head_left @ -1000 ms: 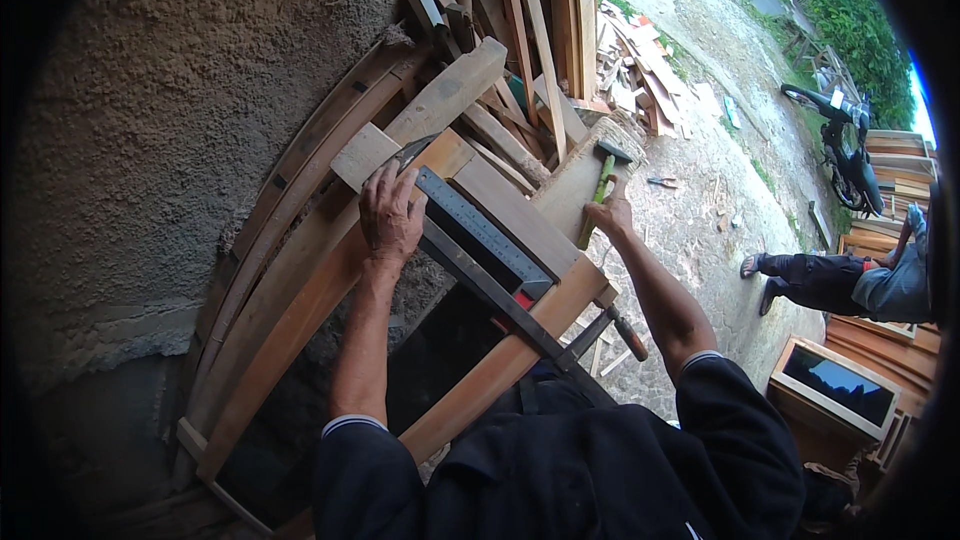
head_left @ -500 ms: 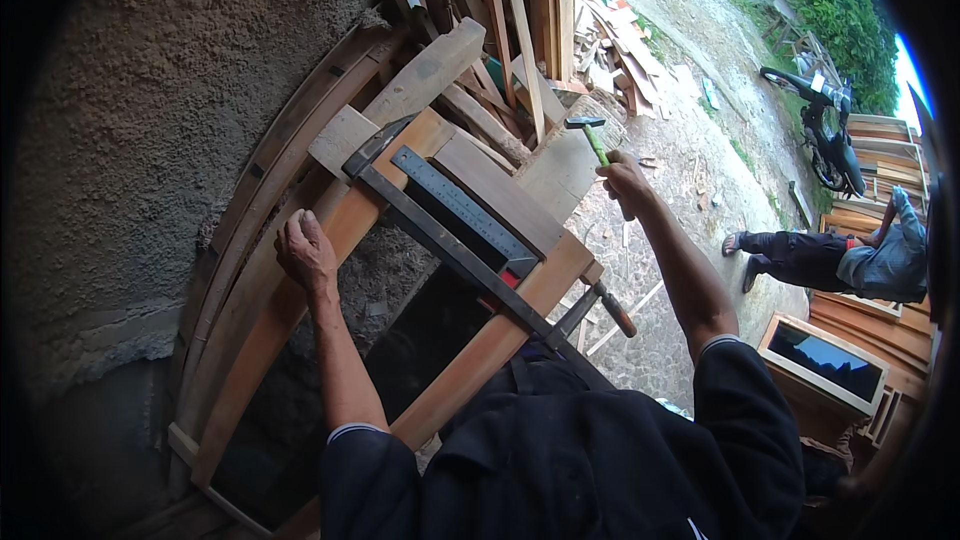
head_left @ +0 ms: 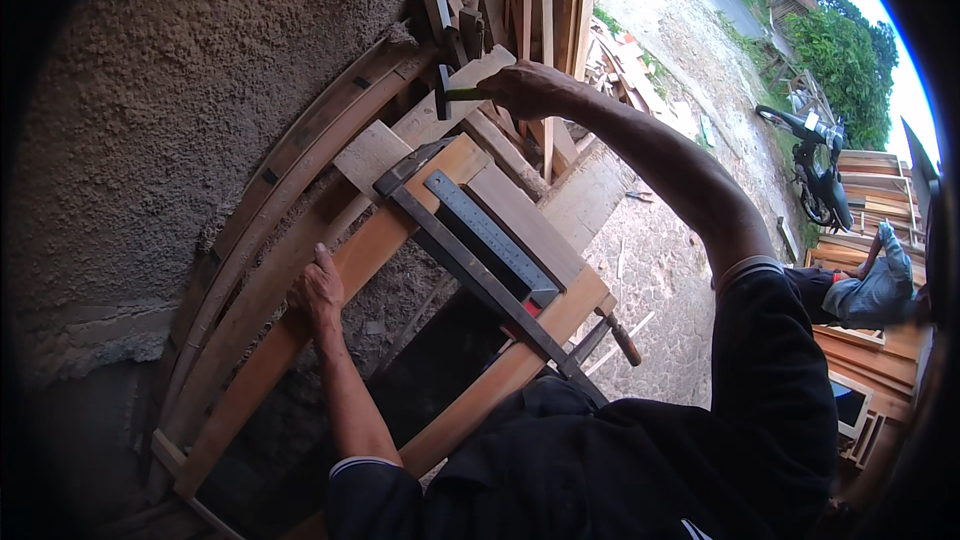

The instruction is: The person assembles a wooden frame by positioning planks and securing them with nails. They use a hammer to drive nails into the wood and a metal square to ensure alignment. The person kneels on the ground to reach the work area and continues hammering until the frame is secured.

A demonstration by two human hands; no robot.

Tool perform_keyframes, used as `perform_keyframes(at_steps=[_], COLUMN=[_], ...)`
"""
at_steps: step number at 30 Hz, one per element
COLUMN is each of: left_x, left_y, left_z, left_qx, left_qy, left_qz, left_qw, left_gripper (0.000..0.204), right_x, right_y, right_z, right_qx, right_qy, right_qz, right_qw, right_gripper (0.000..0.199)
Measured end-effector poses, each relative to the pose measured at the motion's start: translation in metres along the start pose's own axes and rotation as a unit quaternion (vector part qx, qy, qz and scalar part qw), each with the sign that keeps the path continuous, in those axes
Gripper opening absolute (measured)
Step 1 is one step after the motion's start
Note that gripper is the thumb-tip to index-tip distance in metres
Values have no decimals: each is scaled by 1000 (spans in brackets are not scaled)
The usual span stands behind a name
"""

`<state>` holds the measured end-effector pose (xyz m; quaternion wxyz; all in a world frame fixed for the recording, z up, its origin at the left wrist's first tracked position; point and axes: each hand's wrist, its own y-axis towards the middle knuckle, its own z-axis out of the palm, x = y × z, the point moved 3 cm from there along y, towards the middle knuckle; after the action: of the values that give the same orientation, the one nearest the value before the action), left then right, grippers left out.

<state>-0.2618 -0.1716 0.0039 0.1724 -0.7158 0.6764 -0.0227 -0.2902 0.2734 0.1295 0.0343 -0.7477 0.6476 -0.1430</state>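
Note:
My right hand (head_left: 522, 90) grips a hammer (head_left: 443, 92) by its green handle. The hammer is raised over the far end of the wooden frame (head_left: 375, 248), near a pale board (head_left: 455, 95). My left hand (head_left: 316, 292) is closed around the frame's left rail, thumb pointing away from me; some fingers are hidden. A dark bar clamp (head_left: 470, 265) spans the frame, its wooden-handled screw (head_left: 622, 340) at the right rail. Beside the clamp lies a metal square (head_left: 490, 230) along the crosspiece (head_left: 530, 225).
A rough wall (head_left: 200, 90) rises at left, with long curved timbers (head_left: 265, 185) against it. Upright planks (head_left: 560, 10) and scrap wood (head_left: 625, 65) stand beyond. At right are a motorcycle (head_left: 818, 165), another person (head_left: 870, 280) and stacked lumber (head_left: 870, 360).
My right hand has swung the hammer left and away from me, toward the frame's far end. My left hand has shifted slightly nearer along the left rail. The view has shifted too.

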Motion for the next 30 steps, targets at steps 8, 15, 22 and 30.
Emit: perform_keyframes(at_steps=[8,15,22,30], left_x=[-3,2,0,1], left_y=[-4,-1,-2,0], left_z=[-3,2,2,4], left_qx=[-25,-19,-53,-47], left_qy=[-3,12,-4,20], left_qz=[11,1,11,9], left_qw=[1000,1000,999,999], left_gripper=[85,87,83,84], right_x=[39,51,31,39], right_y=[65,61,75,72], right_z=[-33,-40,-36,-29], right_qx=[134,9,-43,42], right_qy=[-110,-94,-25,-21], right_qz=[-93,-53,-24,-45], right_qw=[980,994,998,998], right_gripper=[24,27,22,18])
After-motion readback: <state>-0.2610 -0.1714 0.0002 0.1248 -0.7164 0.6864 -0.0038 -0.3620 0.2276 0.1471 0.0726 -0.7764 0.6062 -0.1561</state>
